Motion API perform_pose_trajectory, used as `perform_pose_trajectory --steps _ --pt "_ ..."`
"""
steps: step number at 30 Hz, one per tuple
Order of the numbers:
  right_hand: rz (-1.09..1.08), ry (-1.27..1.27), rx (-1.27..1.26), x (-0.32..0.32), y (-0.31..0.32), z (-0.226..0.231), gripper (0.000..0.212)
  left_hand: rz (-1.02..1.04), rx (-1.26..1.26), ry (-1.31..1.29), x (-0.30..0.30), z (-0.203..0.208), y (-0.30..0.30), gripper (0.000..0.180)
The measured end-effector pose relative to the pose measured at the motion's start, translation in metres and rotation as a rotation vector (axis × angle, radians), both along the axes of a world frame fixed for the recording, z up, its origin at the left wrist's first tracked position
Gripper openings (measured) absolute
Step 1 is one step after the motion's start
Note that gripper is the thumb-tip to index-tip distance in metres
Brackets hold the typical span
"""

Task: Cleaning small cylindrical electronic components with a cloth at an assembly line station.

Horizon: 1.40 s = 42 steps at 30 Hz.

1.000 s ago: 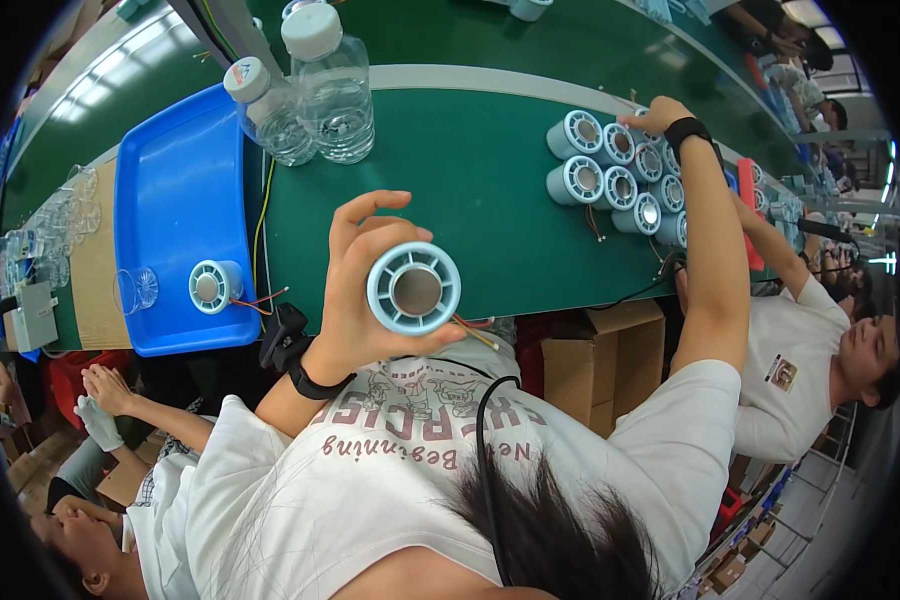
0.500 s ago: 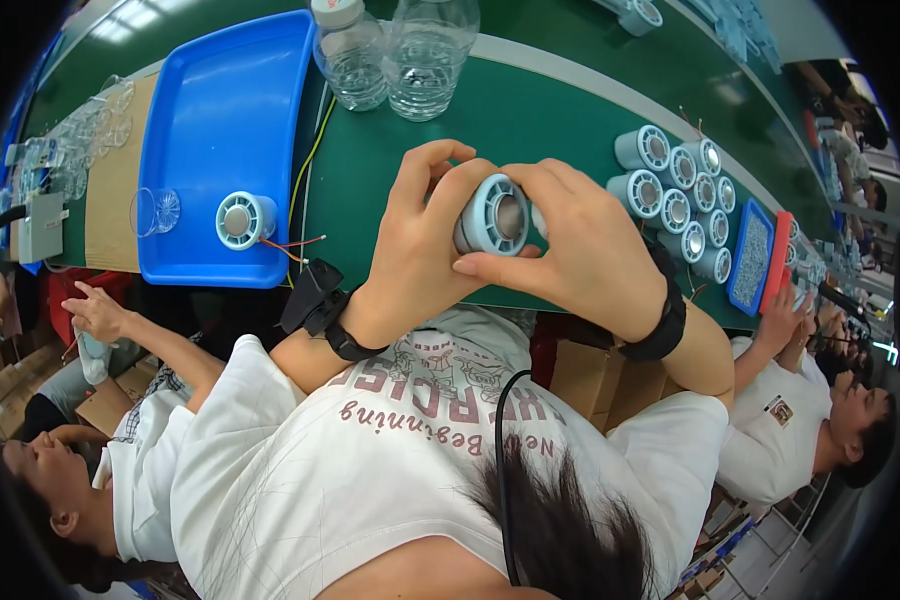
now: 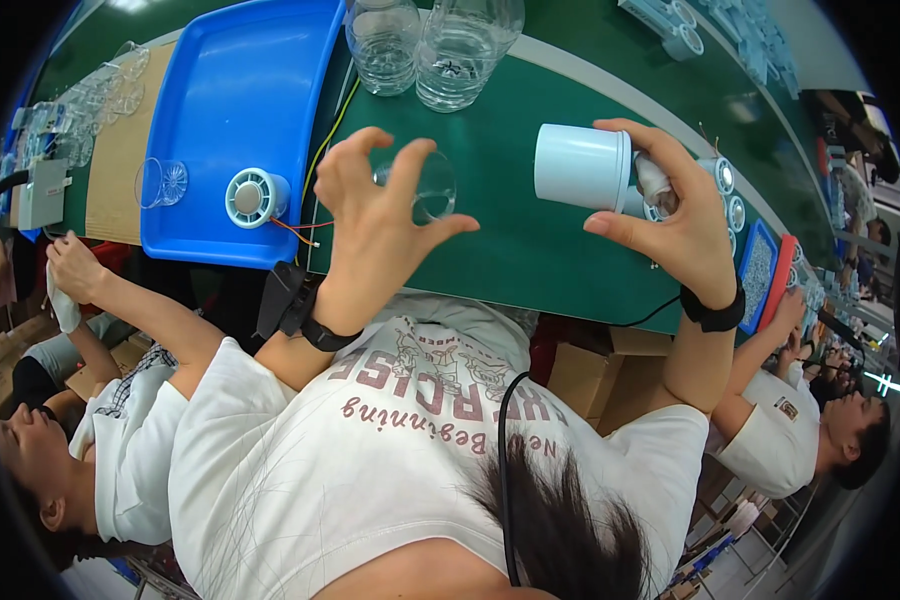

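My left hand (image 3: 390,200) curls its thumb and fingers around a clear cup (image 3: 438,185), partly hidden behind the fingers. To the right, my right hand (image 3: 675,195) grips a pale blue cylindrical housing (image 3: 577,165) by its rimmed end, turned sideways above the green table. Against that palm is a crumpled white piece (image 3: 654,182); I cannot make out what it is. On the blue tray (image 3: 240,80) at left stand another pale blue round unit (image 3: 252,198) with a grilled face and thin wires, and a clear cup (image 3: 162,184).
Two clear bottles (image 3: 460,60) stand at the table's far side. Several similar pale blue units (image 3: 722,175) are grouped at right, partly behind my right hand. Beyond them lies a small blue tray (image 3: 758,265) beside a red one. Other people sit at both sides.
My hands have moved apart, left hand leftward and right hand rightward. The pale blue housing went right with my right hand, its side now showing; the clear cup shows at my left hand.
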State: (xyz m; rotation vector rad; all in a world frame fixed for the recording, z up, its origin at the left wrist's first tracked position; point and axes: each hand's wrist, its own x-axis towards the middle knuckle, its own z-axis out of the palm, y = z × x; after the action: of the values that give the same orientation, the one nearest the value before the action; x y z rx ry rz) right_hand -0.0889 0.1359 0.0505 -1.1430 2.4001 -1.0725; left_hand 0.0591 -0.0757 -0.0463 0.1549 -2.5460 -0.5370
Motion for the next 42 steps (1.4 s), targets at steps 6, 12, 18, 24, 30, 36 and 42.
perform_pose_trajectory --steps 6,12,18,24,30,36,42 --pt "0.197 0.119 0.132 -0.005 -0.027 -0.031 0.065 0.241 0.325 -0.051 -0.004 -0.016 -0.018 0.072" --pt "0.249 0.363 0.127 0.015 -0.059 -0.081 0.055 0.285 0.187 -0.103 -0.010 -0.027 -0.022 0.075" --pt "-0.102 0.230 0.251 -0.081 -0.041 -0.004 0.046 0.177 0.188 -0.113 -0.011 -0.031 -0.022 0.076" --pt "-0.108 0.724 0.390 -0.218 -0.086 -0.058 0.046 0.019 0.342 -0.061 -0.010 -0.026 -0.024 0.082" --pt "-0.099 0.791 0.312 -0.261 -0.125 -0.123 0.059 0.001 0.236 -0.084 0.006 -0.016 -0.013 0.082" --pt "0.084 0.464 0.387 -0.220 -0.087 -0.059 0.070 -0.093 0.354 -0.028 0.024 0.012 -0.004 0.071" --pt "0.245 -0.087 0.089 -0.094 -0.011 0.019 0.068 -0.332 0.501 0.204 0.002 0.034 0.016 0.066"
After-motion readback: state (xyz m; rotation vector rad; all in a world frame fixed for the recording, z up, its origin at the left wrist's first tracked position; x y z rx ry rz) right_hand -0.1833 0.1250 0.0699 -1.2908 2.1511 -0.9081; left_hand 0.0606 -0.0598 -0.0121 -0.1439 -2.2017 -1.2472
